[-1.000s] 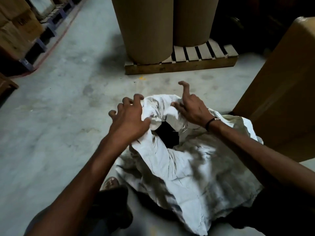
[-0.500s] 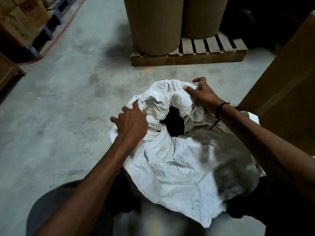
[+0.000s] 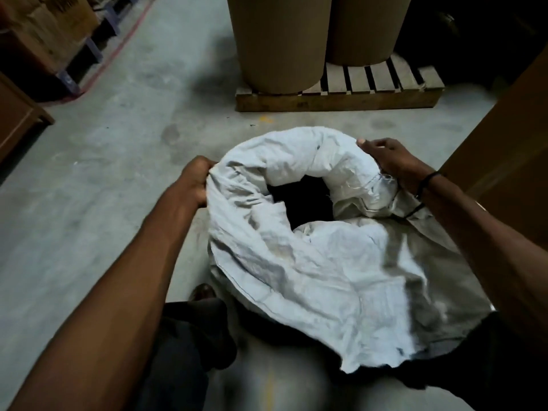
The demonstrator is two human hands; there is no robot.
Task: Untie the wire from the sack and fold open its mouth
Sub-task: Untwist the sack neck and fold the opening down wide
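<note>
We've pulled the sack (image 3: 311,262) mouth much wider than a second ago, left hand (image 3: 194,180) and right hand (image 3: 388,161) fingers clamped on opposite rolled rims, wire unseen, folding nearly done.

Dim light is falling across a grey concrete floor (image 3: 112,179); two cardboard drums (image 3: 278,40) are standing on a wooden pallet (image 3: 338,97).
</note>
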